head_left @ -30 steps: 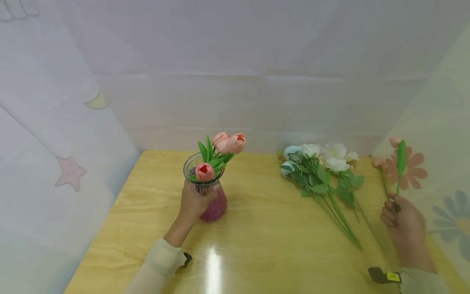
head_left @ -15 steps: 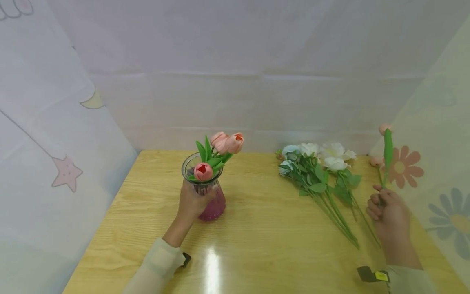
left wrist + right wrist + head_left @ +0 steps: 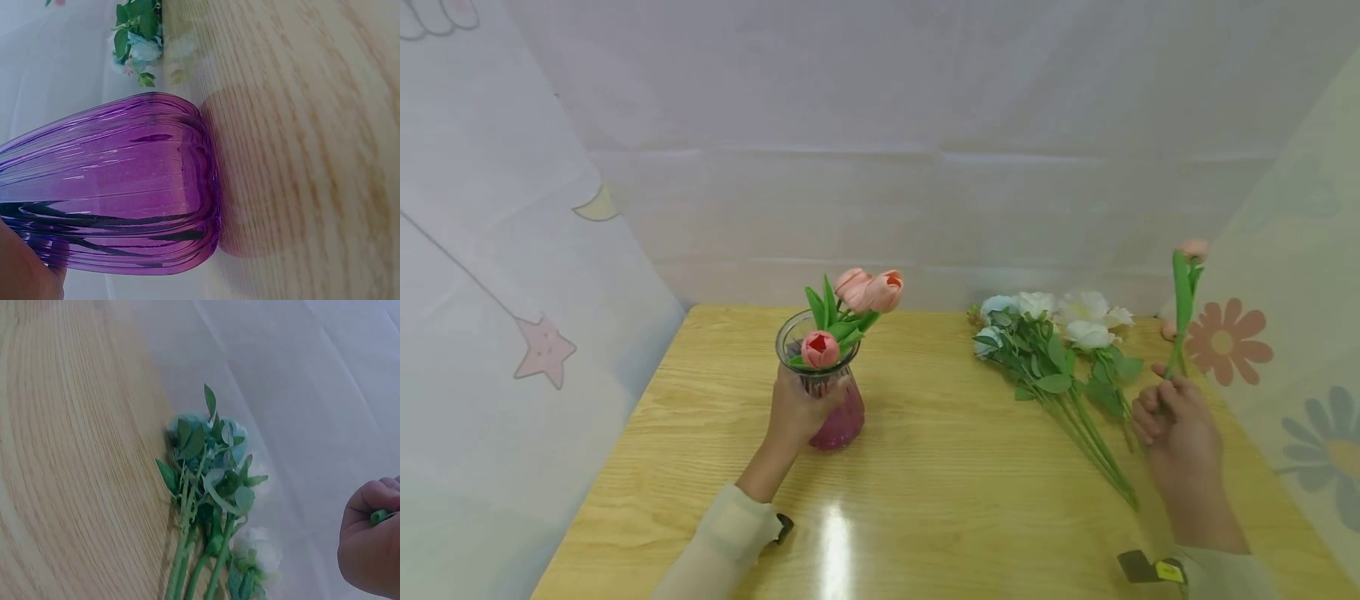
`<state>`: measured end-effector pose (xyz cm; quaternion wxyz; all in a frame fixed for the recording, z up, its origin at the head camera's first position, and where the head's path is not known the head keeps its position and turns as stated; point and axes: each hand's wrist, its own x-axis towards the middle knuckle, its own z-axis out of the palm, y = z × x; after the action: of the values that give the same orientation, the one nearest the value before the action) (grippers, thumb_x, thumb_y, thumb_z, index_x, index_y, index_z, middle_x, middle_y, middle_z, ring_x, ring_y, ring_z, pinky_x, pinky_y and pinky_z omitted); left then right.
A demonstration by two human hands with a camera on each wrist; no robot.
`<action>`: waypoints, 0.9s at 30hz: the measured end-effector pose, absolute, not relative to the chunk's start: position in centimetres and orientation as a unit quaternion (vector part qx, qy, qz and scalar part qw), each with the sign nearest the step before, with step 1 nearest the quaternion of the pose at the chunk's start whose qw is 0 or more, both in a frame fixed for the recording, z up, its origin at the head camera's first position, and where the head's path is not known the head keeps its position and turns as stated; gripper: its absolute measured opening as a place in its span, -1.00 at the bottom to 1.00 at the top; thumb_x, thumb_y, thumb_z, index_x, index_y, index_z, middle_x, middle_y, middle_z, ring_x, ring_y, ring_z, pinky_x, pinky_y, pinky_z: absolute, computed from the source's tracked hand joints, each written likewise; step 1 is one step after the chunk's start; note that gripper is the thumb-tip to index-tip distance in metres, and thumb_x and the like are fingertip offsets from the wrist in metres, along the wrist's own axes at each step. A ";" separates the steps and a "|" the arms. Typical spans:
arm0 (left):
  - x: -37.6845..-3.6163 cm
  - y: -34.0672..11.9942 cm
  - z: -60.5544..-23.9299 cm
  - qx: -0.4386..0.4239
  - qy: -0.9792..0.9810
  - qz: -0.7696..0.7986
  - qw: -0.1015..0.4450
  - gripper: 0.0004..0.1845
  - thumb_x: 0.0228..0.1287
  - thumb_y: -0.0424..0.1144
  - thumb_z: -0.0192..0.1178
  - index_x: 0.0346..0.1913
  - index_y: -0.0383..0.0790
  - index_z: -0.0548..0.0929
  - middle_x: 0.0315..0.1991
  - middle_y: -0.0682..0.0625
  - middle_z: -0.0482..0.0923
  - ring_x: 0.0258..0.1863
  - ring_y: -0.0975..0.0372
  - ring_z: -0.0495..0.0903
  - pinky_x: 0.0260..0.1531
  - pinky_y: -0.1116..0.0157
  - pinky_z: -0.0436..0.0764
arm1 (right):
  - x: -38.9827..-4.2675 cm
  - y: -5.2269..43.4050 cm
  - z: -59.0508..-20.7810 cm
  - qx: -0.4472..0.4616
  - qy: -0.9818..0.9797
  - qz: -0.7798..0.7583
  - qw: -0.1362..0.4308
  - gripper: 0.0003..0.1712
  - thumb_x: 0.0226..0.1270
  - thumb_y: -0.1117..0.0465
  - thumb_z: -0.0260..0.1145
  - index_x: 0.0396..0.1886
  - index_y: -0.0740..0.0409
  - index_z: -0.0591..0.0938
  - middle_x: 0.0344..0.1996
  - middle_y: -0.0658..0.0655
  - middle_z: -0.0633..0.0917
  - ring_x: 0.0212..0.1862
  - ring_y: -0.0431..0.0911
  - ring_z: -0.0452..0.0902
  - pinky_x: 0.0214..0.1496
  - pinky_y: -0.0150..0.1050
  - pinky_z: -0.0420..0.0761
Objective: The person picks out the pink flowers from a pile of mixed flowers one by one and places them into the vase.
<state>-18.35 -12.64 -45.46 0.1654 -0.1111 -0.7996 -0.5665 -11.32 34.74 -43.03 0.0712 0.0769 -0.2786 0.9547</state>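
My left hand grips the neck of a purple ribbed glass vase on the wooden table. Three pink tulips stand in the vase. Close up in the left wrist view, the vase fills the frame with my palm at its lower left. My right hand holds a single pink tulip upright by its green stem, above the table's right side. The right wrist view shows my curled fingers around the stem end.
A bunch of white and pale blue flowers with long green stems lies on the table just left of my right hand, also seen in the right wrist view. Another pink bud lies by the right curtain. Fabric walls enclose the table on three sides.
My right hand has lifted the tulip and moved left and away from me, over the stems of the lying bunch. The left hand and vase have stayed put.
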 end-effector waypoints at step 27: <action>-18.6 -12.6 -45.6 -0.126 -0.805 -0.550 0.184 -0.15 0.04 -0.10 0.46 0.36 -0.24 0.27 0.17 -0.16 0.54 0.19 0.00 0.56 0.25 -0.08 0.53 | -11.6 30.0 -41.4 0.222 -0.292 0.930 0.022 -0.70 0.65 0.41 -0.36 0.13 0.30 0.29 -0.25 0.35 0.64 -0.23 0.08 0.64 -0.32 -0.16 0.68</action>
<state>-18.58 -12.64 -45.59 0.1841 -0.1259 -0.8048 -0.5501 -11.61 29.97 -41.42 0.0221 0.2218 -0.2917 0.9302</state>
